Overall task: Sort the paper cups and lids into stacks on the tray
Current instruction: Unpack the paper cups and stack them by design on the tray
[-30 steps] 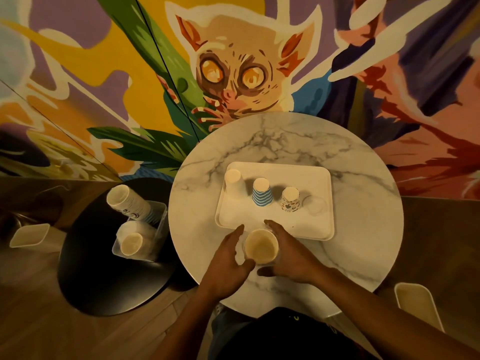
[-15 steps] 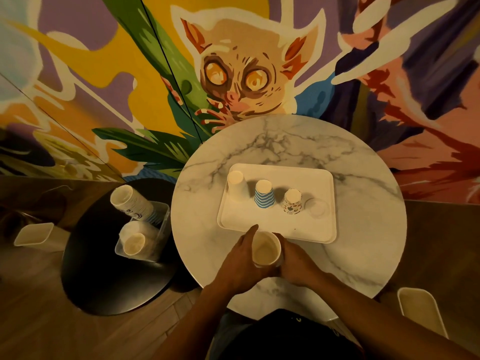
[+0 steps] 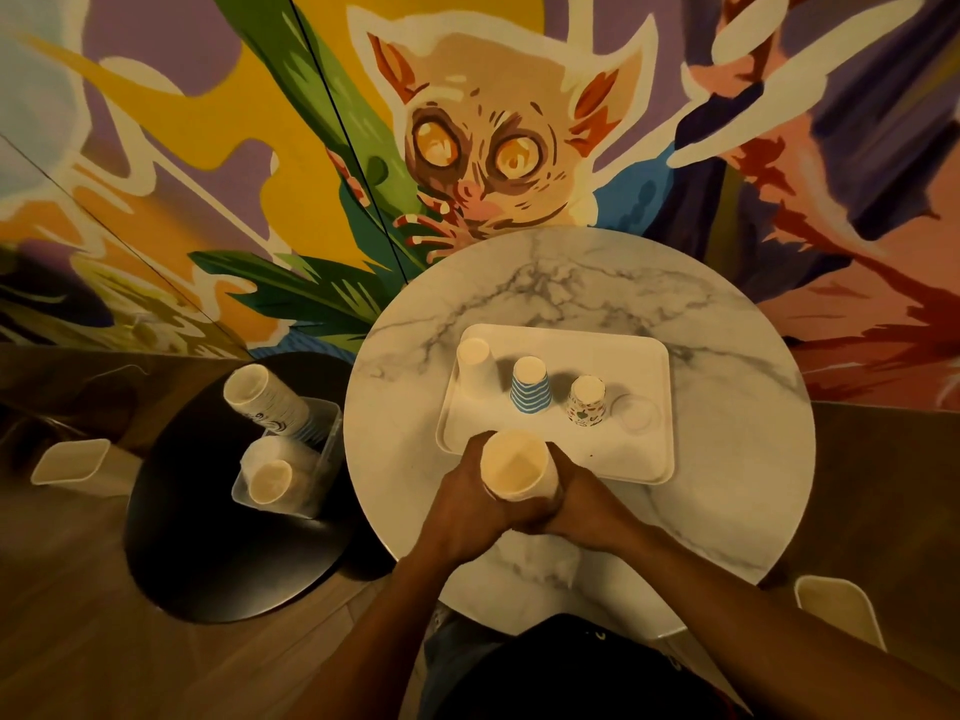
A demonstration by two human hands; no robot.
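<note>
Fingers (image 3: 475, 452) of the left hand (image 3: 467, 493) and right hand (image 3: 584, 506) curl round a plain paper cup (image 3: 514, 462), clamping it from 9 and 3 o'clock at the 6 o'clock rim of the tray (image 3: 631, 462). At the cup's 12 o'clock, a white cup (image 3: 474, 356), a striped cup (image 3: 530, 391) and a patterned cup (image 3: 587, 401) stand upside down on the tray in a row. A clear lid (image 3: 635, 413) lies at the row's 3 o'clock end.

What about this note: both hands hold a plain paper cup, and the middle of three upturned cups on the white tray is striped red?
Not red: the head view shows the middle upturned paper cup on the white rectangular tray striped blue. The left hand and right hand do hold the plain cream paper cup.
</note>
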